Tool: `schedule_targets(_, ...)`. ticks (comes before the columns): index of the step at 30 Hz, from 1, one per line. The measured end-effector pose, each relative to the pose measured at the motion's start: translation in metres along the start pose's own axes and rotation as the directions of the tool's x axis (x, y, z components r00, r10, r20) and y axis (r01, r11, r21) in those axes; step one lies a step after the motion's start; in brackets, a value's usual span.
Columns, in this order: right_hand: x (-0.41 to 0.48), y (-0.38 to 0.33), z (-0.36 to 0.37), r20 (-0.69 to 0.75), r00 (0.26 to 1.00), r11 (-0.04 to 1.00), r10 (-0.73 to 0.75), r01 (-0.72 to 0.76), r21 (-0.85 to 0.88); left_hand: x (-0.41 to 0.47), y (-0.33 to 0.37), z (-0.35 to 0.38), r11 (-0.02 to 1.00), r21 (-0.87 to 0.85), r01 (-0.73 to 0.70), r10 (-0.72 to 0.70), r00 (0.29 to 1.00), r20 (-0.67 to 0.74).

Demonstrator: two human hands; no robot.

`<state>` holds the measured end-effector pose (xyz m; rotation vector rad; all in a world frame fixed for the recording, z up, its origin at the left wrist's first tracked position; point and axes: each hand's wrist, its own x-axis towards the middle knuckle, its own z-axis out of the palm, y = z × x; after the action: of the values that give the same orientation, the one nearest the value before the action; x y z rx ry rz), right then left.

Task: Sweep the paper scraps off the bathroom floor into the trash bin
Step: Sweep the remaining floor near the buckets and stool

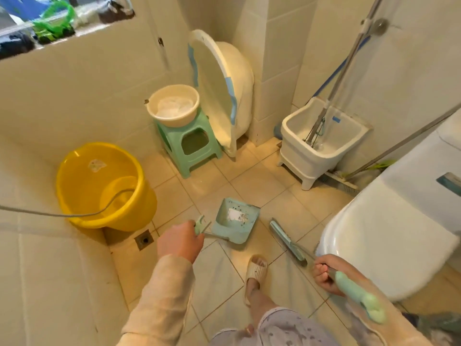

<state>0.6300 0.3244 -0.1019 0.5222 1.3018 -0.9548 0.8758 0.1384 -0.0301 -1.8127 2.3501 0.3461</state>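
Observation:
A mint-green dustpan (237, 224) rests on the tiled floor at centre, with white paper scraps (235, 215) and dark specks lying inside it. My left hand (180, 242) grips the dustpan's handle from the left. My right hand (324, 277) is closed around the mint-green broom handle (356, 294); the broom head (287, 242) lies low on the floor just right of the dustpan, apart from it. No trash bin is identifiable in view.
A yellow bucket (104, 186) with a hose stands at left near a floor drain (144, 239). A green stool (189, 143) carries a white basin; a baby tub leans behind it. A mop sink (321, 138) and toilet (389, 236) are at right. My slippered foot (255, 270) stands below the dustpan.

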Motion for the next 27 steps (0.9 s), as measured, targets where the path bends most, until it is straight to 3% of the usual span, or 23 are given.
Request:
schedule_targets(10,0.023,-0.129,0.033,0.002,0.996,0.948,-0.085,0.080,0.307,0.136,0.057,-0.011,0.972,0.149,-0.184,0.173,0.981,0.088)
schedule_targets(17,0.024,-0.178,0.047,-0.025,0.996,0.926,-0.090,0.093,0.366,0.220,0.113,-0.036,0.886,0.226,-0.405,0.364,0.909,0.203)
schedule_targets(23,0.033,-0.203,0.064,-0.044,0.991,0.853,-0.129,0.133,0.504,0.303,0.178,-0.059,0.674,0.316,-0.668,0.600,0.744,0.293)
schedule_targets(27,0.036,-0.213,0.082,-0.025,0.985,0.722,-0.171,0.143,0.677,0.351,0.228,-0.072,0.409,0.340,-0.847,0.748,0.525,0.406)
